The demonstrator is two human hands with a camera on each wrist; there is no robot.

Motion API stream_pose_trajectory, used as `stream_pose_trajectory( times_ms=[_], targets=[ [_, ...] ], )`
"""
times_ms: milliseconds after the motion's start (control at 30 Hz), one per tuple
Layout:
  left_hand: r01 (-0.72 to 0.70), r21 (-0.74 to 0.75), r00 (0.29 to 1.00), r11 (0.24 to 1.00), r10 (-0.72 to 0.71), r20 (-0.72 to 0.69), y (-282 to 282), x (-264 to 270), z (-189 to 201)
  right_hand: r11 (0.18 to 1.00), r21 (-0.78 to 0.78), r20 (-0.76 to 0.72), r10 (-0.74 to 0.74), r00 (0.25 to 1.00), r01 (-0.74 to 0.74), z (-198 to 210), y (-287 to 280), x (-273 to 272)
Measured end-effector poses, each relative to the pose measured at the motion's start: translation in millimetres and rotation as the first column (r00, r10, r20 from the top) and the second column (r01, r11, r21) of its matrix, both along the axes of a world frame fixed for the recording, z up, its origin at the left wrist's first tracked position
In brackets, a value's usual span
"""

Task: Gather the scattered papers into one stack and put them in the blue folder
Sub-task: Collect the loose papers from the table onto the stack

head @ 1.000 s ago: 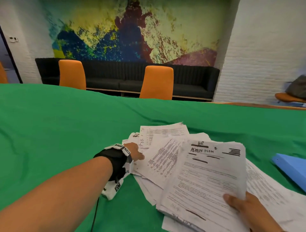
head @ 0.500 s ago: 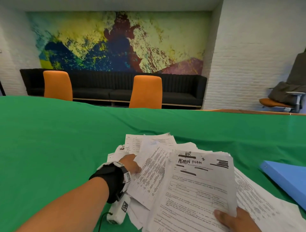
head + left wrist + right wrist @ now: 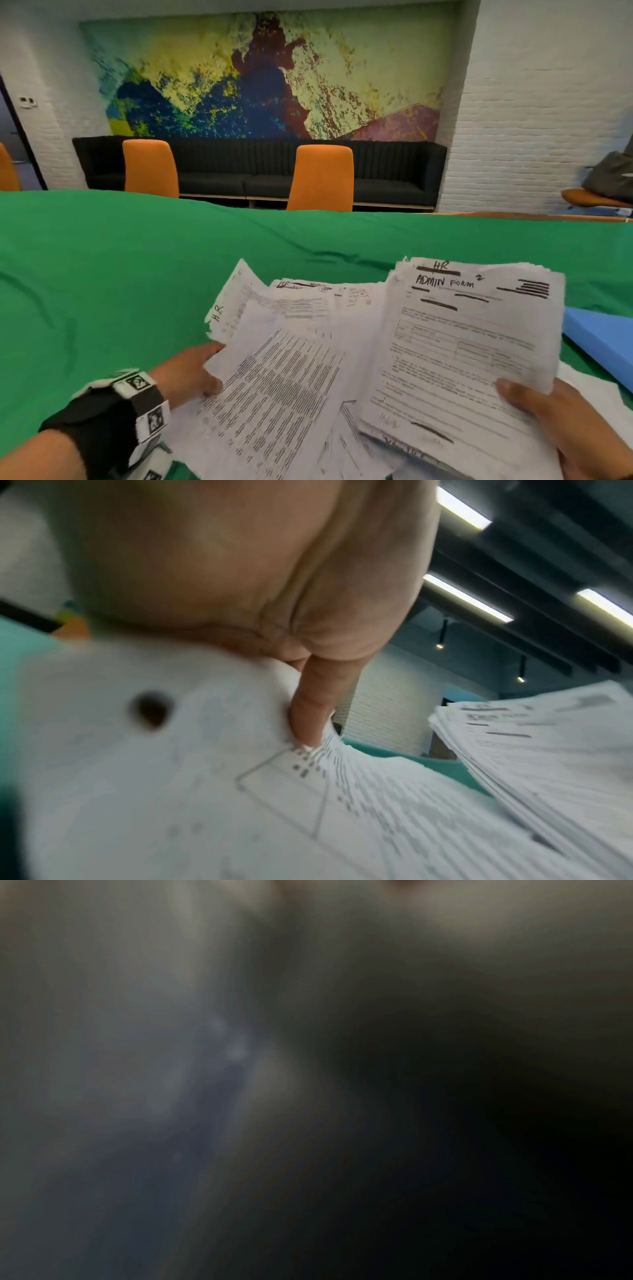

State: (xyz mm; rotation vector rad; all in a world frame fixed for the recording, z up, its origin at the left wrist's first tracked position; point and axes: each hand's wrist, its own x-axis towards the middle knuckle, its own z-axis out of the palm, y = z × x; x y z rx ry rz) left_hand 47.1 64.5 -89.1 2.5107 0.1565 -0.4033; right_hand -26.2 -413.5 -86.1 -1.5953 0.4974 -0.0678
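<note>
papers: my left hand [image 3: 186, 371] pinches loose white printed sheets [image 3: 274, 394] at lower centre; my right hand [image 3: 561, 421] grips the thick white stack [image 3: 469, 342]. i'd slide them under squarely.

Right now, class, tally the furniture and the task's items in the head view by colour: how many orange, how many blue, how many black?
Orange: 4, chair, chair, chair edge at far left, seat at far right.
Blue: 1, folder.
Black: 1, sofa.
Total: 6.
</note>
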Motion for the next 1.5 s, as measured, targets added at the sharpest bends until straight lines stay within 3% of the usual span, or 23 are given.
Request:
stream_pose_trajectory(
  times_ms=[133,300,400,467,533,600,667,767,867,1000,1133,1500],
  targets=[
    [0.013,0.157,0.995,0.988,-0.028,0.095,13.3,-20.1,-5.8,0.997,0.017,0.004,0.080,0.997,-0.080,-6.1,22.0,-13.4],
    [-0.040,0.234,0.989,0.971,0.005,0.148,26.9,-32.7,9.2,0.994,0.073,0.049,0.076,0.996,-0.080,4.1,12.4,-11.3],
    [-0.095,0.141,0.978,0.985,0.066,0.199,37.2,-37.3,20.7,0.994,0.072,0.099,0.071,0.993,-0.078,8.9,2.3,-11.4],
    [-0.181,-0.025,0.957,0.983,0.182,0.228,45.6,-38.8,26.1,0.996,0.062,0.147,0.058,0.987,-0.068,11.7,-2.1,-11.5],
    [-0.273,-0.171,0.932,0.947,0.304,0.197,50.4,-39.7,26.2,0.994,0.074,0.183,0.060,0.981,-0.074,14.6,-3.2,-12.2],
    [-0.302,-0.225,0.934,0.926,0.335,0.125,45.1,-40.3,20.9,0.992,0.090,0.194,0.064,0.979,-0.083,14.4,-1.8,-12.3],
    [-0.291,-0.205,0.946,0.934,0.313,0.083,29.6,-40.3,11.0,0.990,0.104,0.184,0.070,0.980,-0.091,11.1,2.7,-12.3],
    [-0.180,-0.031,0.981,0.983,0.181,0.063,1.7,-36.8,-7.8,0.981,0.131,0.137,0.123,0.983,-0.141,2.9,19.6,-13.8],
    [-0.156,0.092,0.984,0.983,0.147,0.099,-18.5,-38.2,-11.5,0.962,0.138,0.055,0.229,0.972,-0.234,-8.8,45.1,-16.9],
    [-0.152,0.071,0.982,0.986,0.143,0.121,-24.1,-31.5,-6.6,0.945,0.048,-0.064,0.326,0.943,-0.323,-26.2,70.0,-15.0],
    [-0.134,-0.053,0.980,0.990,0.140,0.143,-27.2,-28.0,1.4,0.947,-0.026,-0.103,0.316,0.943,-0.320,-36.0,74.4,-8.0],
    [-0.164,-0.098,0.982,0.982,0.172,0.079,-37.3,-4.5,23.6,0.952,-0.003,-0.127,0.304,0.944,-0.307,-32.8,76.6,-12.5]
  ],
)
